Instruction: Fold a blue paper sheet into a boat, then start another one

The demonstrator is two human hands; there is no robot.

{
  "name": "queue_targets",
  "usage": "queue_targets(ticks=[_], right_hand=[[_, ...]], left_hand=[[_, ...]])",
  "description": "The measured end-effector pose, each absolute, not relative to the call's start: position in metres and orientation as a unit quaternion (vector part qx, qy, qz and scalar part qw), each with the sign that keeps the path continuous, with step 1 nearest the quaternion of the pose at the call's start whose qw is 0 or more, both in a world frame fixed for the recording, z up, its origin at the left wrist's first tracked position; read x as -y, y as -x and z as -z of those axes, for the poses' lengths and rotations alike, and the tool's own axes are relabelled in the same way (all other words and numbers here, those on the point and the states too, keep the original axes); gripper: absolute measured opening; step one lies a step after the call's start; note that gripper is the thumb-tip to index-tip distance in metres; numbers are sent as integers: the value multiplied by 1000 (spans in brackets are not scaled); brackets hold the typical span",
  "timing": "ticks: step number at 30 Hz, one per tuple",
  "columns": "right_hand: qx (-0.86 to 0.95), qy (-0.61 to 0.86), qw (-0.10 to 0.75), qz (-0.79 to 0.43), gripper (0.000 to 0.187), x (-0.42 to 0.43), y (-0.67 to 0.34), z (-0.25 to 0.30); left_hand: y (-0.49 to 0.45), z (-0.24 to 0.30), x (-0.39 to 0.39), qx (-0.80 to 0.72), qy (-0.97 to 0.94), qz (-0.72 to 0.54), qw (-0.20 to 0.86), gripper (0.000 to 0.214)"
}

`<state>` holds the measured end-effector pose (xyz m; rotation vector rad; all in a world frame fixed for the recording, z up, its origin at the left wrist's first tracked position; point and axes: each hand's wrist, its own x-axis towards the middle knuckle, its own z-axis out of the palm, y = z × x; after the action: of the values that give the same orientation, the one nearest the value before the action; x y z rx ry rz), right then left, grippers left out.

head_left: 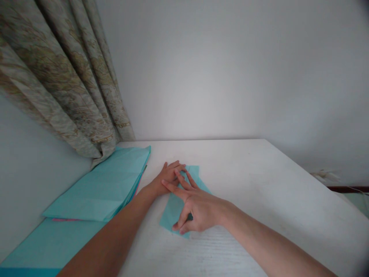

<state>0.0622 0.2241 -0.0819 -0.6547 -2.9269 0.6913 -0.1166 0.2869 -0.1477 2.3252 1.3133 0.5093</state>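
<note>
A small folded sheet of turquoise paper [174,207] lies on the white table, slanted under both hands, with one corner showing past the fingers at the top. My left hand [170,177] rests with its fingers stretched out over the far part of the sheet. Closer to me, my right hand [198,209] has thumb and index finger pinched together at the sheet's near end. Its other fingers are spread and reach across to my left hand. The middle of the sheet is partly hidden by the hands.
Larger turquoise sheets [98,184] are stacked along the left side, pink and blue edges showing beneath. A patterned curtain [72,77] hangs over the back left corner. The white table [259,200] meets a pale wall [201,69] behind; its right edge slants towards me.
</note>
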Motion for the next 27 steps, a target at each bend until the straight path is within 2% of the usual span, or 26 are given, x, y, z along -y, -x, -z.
queue_targets(ticks=[9, 19, 27], right_hand=[[932, 289, 48, -215, 23, -251, -78, 86], [866, 457, 103, -174, 19, -283, -98, 106], [802, 564, 123, -154, 20, -290, -102, 112]], left_hand=[[115, 137, -282, -524, -816, -193, 147, 33], [113, 135, -281, -533, -813, -187, 146, 30], [113, 134, -278, -472, -845, -220, 124, 27]])
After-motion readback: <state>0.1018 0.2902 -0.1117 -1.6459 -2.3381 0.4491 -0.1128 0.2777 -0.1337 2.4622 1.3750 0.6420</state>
